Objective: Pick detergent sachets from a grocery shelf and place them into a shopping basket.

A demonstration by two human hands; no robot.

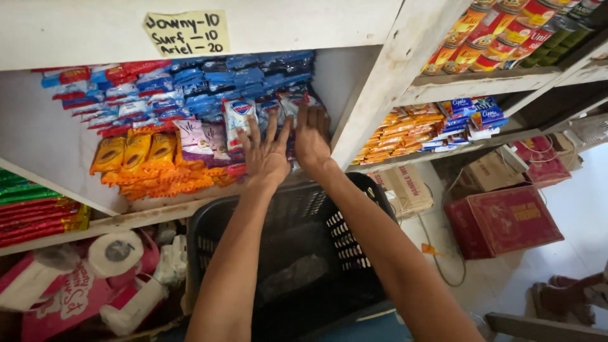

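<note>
The left hand's fingers [263, 130] are spread flat, and the right hand's fingers [315, 120] lie close together, both pressing on a row of small sachets [278, 107] standing at the right end of the white wooden shelf [158, 212], clamped on nothing. The left hand [266, 155] and right hand [311, 142] meet glossy, crinkly film packets that look light, limp and slippery, best pinched by their sealed top edges. Orange sachets [136, 155] lie left, and a black plastic basket [348, 253] sits below.
</note>
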